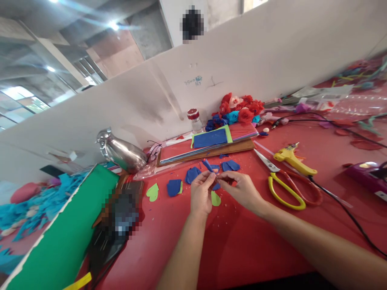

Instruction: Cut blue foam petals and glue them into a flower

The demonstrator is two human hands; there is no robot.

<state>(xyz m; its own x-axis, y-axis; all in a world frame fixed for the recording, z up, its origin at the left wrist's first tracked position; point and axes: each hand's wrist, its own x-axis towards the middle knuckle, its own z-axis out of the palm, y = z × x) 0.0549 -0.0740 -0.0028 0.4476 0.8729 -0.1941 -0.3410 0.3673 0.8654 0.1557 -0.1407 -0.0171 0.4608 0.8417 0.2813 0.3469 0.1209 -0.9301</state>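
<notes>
Above the red table, my left hand [202,191] is closed, thumb against fingers, on a small rolled blue paper piece [207,164] that sticks up from the grip. My right hand [243,188] pinches close beside the left thumb, at the roll's lower end; what lies between its fingertips is hidden. Around the hands lie blue cut petals in small stacks: a left stack [173,187], a middle stack [192,175] and a right stack [230,165]. A light green heart-shaped piece [152,192] rests farther left, and another green piece [215,198] lies beneath my hands.
To the right lie large scissors [286,195] and a yellow glue gun [294,160] with a black cord. Behind are stacked sheets [210,138], a lidded jar [195,121], paper roses [242,108] and a metal jug [122,151]. A green board [65,233] leans at left.
</notes>
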